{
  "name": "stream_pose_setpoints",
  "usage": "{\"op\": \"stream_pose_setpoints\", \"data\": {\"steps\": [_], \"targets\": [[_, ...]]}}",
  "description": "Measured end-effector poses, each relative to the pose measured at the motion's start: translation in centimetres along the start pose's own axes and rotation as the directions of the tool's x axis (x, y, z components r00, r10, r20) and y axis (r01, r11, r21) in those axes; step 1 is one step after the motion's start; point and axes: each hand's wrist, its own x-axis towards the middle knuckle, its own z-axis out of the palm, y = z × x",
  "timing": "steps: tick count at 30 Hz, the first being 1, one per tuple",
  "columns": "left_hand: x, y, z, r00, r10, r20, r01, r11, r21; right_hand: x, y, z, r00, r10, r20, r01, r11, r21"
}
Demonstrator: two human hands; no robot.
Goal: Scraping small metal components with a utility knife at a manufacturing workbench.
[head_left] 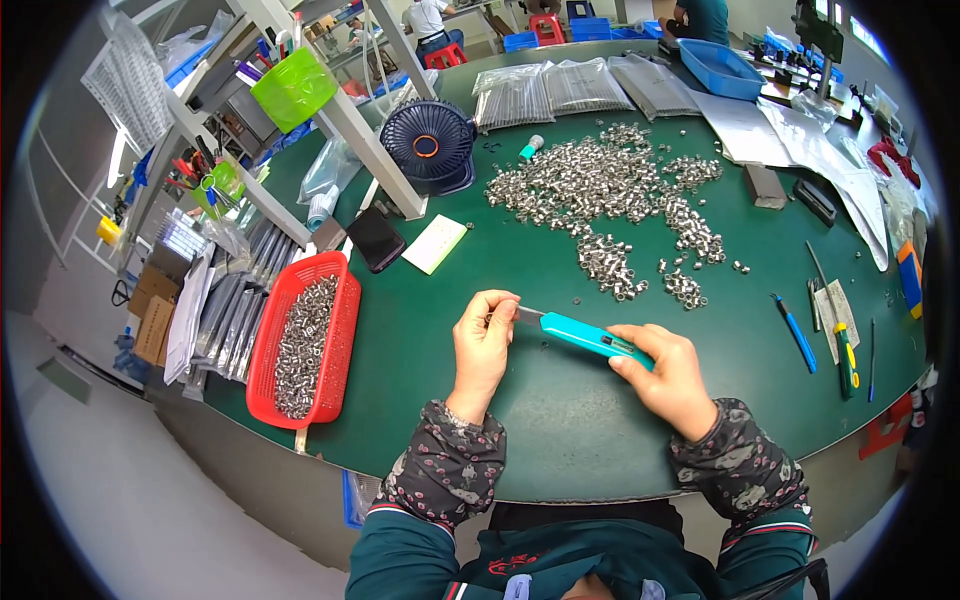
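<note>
A teal utility knife [582, 335] lies across the middle of the view, its blade extended toward the left. My right hand [668, 375] is closed around the rear of its handle, thumb below and fingers above. At the blade's tip, my left hand [482, 345] has its thumb and fingers pressed together. Whatever small thing they pinch is mostly hidden by the fingertips. Beyond both hands, a big pile of small shiny metal rings [610, 180] spreads over the green table [480, 250]. A few loose rings lie close to the knife.
A red basket [258, 345] of small metal parts stands at the left, beside a dark phone [376, 240] and a yellow notepad [435, 245]. A blue fan [428, 145] is behind them. Right of my hands lie a blue pen-like tool [795, 335] and a screwdriver [846, 360].
</note>
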Motion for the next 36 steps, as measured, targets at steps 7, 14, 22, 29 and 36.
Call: {"op": "stream_pose_setpoints", "data": {"steps": [7,14,22,29,36], "targets": [[0.1,0.3,-0.1,0.962,-0.272,-0.040,0.250,0.927,-0.280,0.1,-0.2,-0.4,0.960,-0.197,-0.200,0.156,0.967,-0.203],[0.1,0.5,-0.2,0.959,-0.285,0.013,0.273,0.906,-0.323,0.1,-0.2,-0.3,0.986,-0.118,-0.117,0.096,0.979,-0.178],[0.2,0.5,-0.4,0.958,-0.280,0.062,0.284,0.894,-0.346,0.2,-0.2,-0.3,0.990,-0.118,-0.082,0.105,0.984,-0.145],[0.2,0.3,-0.7,0.953,-0.288,0.092,0.298,0.849,-0.435,0.2,-0.3,-0.3,0.992,-0.118,-0.042,0.112,0.986,-0.120],[0.3,0.3,-0.9,0.927,-0.329,0.179,0.374,0.791,-0.484,0.1,0.0,-0.3,0.996,-0.089,-0.022,0.087,0.993,-0.082]]}}
